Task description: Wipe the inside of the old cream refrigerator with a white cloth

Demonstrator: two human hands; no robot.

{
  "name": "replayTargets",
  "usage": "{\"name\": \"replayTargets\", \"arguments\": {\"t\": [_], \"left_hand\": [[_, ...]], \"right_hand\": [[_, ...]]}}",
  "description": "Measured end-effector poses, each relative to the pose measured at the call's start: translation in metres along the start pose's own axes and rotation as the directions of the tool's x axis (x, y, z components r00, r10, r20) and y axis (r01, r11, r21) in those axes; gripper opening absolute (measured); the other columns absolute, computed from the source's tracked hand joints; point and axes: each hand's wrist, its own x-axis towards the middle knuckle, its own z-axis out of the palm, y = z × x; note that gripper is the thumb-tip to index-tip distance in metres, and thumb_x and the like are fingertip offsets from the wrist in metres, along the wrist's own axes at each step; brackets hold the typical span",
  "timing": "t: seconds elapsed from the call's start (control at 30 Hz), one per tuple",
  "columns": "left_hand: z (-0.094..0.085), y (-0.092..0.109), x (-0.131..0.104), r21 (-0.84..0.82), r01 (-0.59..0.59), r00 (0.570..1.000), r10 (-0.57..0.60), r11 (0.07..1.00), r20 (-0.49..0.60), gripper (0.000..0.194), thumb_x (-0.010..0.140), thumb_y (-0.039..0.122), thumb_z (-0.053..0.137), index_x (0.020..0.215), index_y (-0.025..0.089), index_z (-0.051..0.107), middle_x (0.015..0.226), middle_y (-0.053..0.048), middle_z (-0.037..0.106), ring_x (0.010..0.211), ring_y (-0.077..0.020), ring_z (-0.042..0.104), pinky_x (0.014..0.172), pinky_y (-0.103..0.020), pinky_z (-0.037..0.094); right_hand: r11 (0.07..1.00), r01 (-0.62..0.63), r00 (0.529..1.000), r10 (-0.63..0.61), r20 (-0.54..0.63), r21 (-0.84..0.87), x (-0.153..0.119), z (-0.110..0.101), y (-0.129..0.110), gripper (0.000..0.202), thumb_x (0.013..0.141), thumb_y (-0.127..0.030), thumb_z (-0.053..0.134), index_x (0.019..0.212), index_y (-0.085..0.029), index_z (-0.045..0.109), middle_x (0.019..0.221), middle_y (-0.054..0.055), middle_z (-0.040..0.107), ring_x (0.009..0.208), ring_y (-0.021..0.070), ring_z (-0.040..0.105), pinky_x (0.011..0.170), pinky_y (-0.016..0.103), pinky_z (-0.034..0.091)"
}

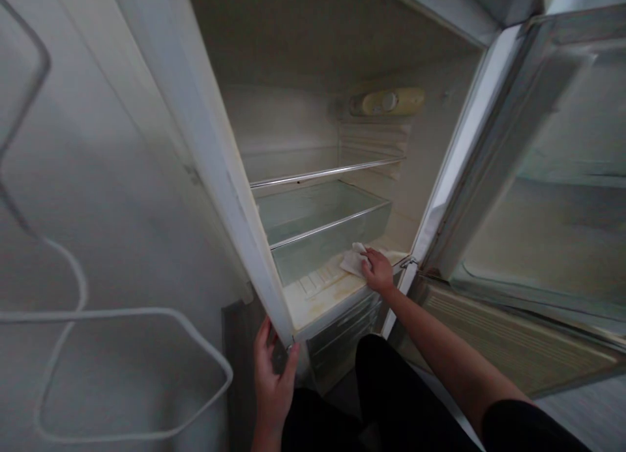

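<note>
A white cloth or tissue (353, 261) lies under the fingers of my right hand (378, 270), pressed on the stained floor (320, 301) of an opened fridge. The fingers are bent around its edge. At the lower left corner of the fridge frame (229, 171), my left hand (274, 370) touches the frame's edge with thumb and fingers apart, holding nothing. Two glass shelves with shiny front edges, an upper one (323, 174) and a lower one (330, 227), are above the fridge floor. A yellowish control box (396, 102) sits on the right inner wall.
The open fridge door (552, 178) fills the right side, with a lower open door (518, 328) beneath it. Under the fridge floor is a lower compartment (342, 334). A white cable (161, 312) loops along the left wall. My dark-clothed knees are below.
</note>
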Motion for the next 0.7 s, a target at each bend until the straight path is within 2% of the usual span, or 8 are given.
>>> {"name": "replayTargets", "arguments": {"t": [0.13,0.23,0.33,0.47,0.53,0.57,0.63,0.7], "left_hand": [[-0.009,-0.006,-0.001,-0.047,0.137,0.990,-0.135,0.989,0.036,0.069,0.088,0.048,0.070,0.148,0.027,0.043,0.155,-0.014,0.047,0.138,-0.0302,0.052,0.116,-0.048,0.044],[-0.005,-0.001,0.003,-0.028,0.120,0.993,-0.120,0.992,-0.001,0.075,0.082,0.049,0.075,0.146,0.026,0.044,0.150,-0.014,0.051,0.136,-0.0308,0.054,0.117,-0.050,0.043],[0.006,0.012,0.005,0.022,0.103,0.993,-0.102,0.994,-0.066,0.075,0.080,0.050,0.076,0.143,0.024,0.046,0.140,-0.013,0.058,0.127,-0.0298,0.059,0.113,-0.051,0.046],[0.028,0.027,0.003,0.051,0.099,0.989,-0.093,0.994,-0.115,0.080,0.076,0.046,0.080,0.144,0.024,0.044,0.129,-0.011,0.063,0.121,-0.0296,0.062,0.110,-0.050,0.049],[0.040,0.032,0.002,0.048,0.104,0.979,-0.094,0.993,-0.180,0.084,0.071,0.043,0.084,0.143,0.024,0.046,0.127,-0.010,0.064,0.121,-0.0315,0.062,0.110,-0.052,0.050],[0.045,0.034,0.002,0.053,0.110,0.971,-0.096,0.993,-0.218,0.086,0.068,0.041,0.086,0.142,0.024,0.047,0.126,-0.010,0.065,0.122,-0.0327,0.062,0.110,-0.054,0.049],[0.055,0.038,-0.001,0.073,0.126,0.952,-0.101,0.989,-0.288,0.091,0.064,0.040,0.088,0.143,0.023,0.047,0.128,-0.010,0.064,0.124,-0.0343,0.061,0.112,-0.055,0.047],[0.062,0.041,-0.005,0.097,0.133,0.928,-0.089,0.986,-0.362,0.096,0.061,0.040,0.089,0.145,0.023,0.045,0.131,-0.011,0.064,0.124,-0.0348,0.062,0.111,-0.056,0.048]], "right_hand": [[1.000,0.021,0.999,-0.021,0.031,-0.015,0.000,-0.002,0.004,0.042,0.095,-0.034,0.043,0.118,-0.014,0.073,0.130,0.015,0.069,0.125,0.0269,0.060,0.112,0.041,0.041],[0.999,0.036,0.995,-0.032,0.097,-0.041,0.003,-0.005,0.004,0.040,0.095,-0.033,0.045,0.119,-0.015,0.071,0.133,0.015,0.066,0.126,0.0272,0.058,0.112,0.042,0.041],[0.993,0.096,0.973,-0.080,0.215,-0.064,0.003,-0.004,-0.011,0.040,0.096,-0.034,0.049,0.125,-0.015,0.068,0.139,0.017,0.061,0.134,0.0298,0.051,0.115,0.047,0.036],[0.967,0.252,0.870,-0.245,0.427,0.040,-0.003,0.010,-0.060,0.055,0.096,-0.042,0.051,0.141,-0.011,0.057,0.149,0.021,0.050,0.143,0.0348,0.040,0.119,0.052,0.030],[0.937,0.326,0.805,-0.343,0.483,0.123,-0.009,0.020,-0.087,0.066,0.095,-0.049,0.053,0.146,-0.007,0.051,0.148,0.024,0.050,0.144,0.0373,0.037,0.120,0.054,0.027],[0.932,0.333,0.793,-0.358,0.493,0.141,-0.013,0.023,-0.097,0.071,0.094,-0.053,0.053,0.147,-0.005,0.049,0.147,0.026,0.050,0.145,0.0395,0.035,0.120,0.055,0.027],[0.907,0.371,0.754,-0.419,0.507,0.198,-0.018,0.027,-0.110,0.078,0.094,-0.060,0.051,0.149,-0.004,0.046,0.149,0.027,0.047,0.147,0.0414,0.032,0.121,0.057,0.025],[0.874,0.406,0.711,-0.486,0.509,0.266,-0.020,0.023,-0.107,0.080,0.094,-0.064,0.047,0.150,-0.006,0.045,0.151,0.026,0.046,0.147,0.0399,0.033,0.122,0.058,0.022]]}}
